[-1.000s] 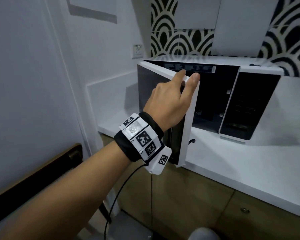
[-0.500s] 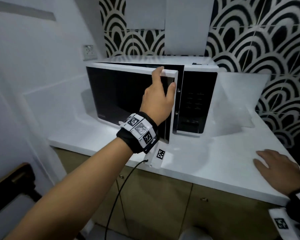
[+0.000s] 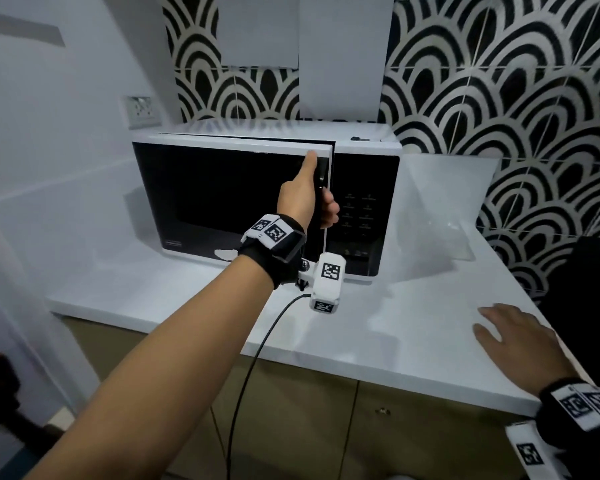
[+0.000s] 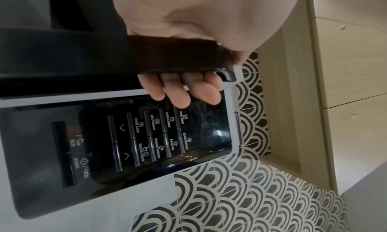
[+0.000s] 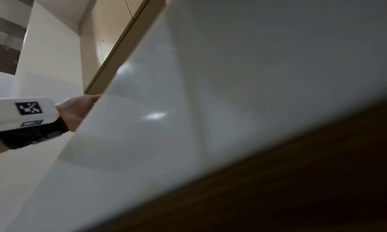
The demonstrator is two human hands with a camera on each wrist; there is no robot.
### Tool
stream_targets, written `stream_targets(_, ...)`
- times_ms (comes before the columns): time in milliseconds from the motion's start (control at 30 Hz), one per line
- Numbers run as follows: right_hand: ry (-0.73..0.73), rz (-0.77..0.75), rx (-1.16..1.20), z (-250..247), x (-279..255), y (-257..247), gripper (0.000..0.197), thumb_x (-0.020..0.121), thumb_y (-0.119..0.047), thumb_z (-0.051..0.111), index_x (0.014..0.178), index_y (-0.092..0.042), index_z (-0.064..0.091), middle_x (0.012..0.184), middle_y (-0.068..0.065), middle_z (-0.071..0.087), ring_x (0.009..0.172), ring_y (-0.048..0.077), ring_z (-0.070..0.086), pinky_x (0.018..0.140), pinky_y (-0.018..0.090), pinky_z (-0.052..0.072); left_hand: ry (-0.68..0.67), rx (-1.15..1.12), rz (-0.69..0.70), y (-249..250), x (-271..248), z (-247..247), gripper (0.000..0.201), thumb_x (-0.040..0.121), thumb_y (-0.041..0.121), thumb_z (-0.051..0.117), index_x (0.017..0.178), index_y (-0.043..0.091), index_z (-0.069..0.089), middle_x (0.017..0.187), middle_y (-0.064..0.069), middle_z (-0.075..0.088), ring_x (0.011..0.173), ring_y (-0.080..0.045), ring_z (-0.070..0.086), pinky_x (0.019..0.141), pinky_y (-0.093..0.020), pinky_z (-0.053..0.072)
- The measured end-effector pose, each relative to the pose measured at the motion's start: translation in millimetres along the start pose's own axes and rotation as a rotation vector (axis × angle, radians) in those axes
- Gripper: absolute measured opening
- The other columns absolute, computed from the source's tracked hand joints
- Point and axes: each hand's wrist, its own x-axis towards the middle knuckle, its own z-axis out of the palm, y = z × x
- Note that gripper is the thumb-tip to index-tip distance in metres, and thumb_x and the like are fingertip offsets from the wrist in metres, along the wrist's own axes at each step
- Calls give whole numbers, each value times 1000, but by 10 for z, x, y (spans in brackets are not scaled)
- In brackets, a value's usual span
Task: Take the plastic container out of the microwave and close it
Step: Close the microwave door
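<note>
The white microwave [image 3: 364,147] stands on the counter, and its dark glass door [image 3: 222,195] is almost flush with the body, with a thin gap along the top. My left hand [image 3: 309,202] grips the black door handle [image 4: 178,56]; its fingers [image 4: 182,94] curl round behind the handle, beside the control panel [image 4: 146,136]. A clear plastic container [image 3: 444,209] stands on the counter just right of the microwave. My right hand [image 3: 513,334] lies flat on the counter near its front edge, holding nothing.
The white counter [image 3: 378,323] runs to a front edge above wooden cabinet doors [image 3: 291,427]. Behind it is a black-and-white patterned tile wall [image 3: 499,98]. A wall socket [image 3: 141,110] sits on the left wall. A dark object [image 3: 586,289] stands at the far right.
The microwave door has swung from wide open to nearly shut. My left hand has shifted from the door's top edge to the handle. My right hand stays flat on the counter.
</note>
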Motion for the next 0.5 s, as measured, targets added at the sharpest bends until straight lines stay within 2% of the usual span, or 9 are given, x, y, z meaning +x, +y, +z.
stream_targets(133,-1,-2,-5,-21,-20,-24,49,94,-44,44,138,-23,49,148,2,44,135,25,38,112,44,26,73,130,55,-57,64,66,78,94,74,41,50,10,51,45,-5,53,39,-20,52,53,-31,53)
stream_targets(267,0,-1,-11,-28,-26,-30,49,94,-44,44,138,-22,49,148,2,44,135,26,38,112,44,27,155,156,95,-64,124,132,73,95,72,42,50,14,39,40,-1,38,32,-16,37,40,-23,38)
stream_targets(367,-11,2,-9,-32,-26,-38,48,94,-43,44,137,-22,49,148,2,45,134,26,38,112,44,27,179,130,97,-75,154,157,69,93,72,45,53,18,32,42,1,31,30,-15,30,38,-22,30)
stream_targets(500,-10,6,-12,-38,-28,-51,48,94,-43,44,138,-23,49,148,3,44,135,26,38,112,45,27,197,132,94,-87,183,165,70,93,72,46,51,18,32,36,4,31,27,-14,30,36,-19,29)
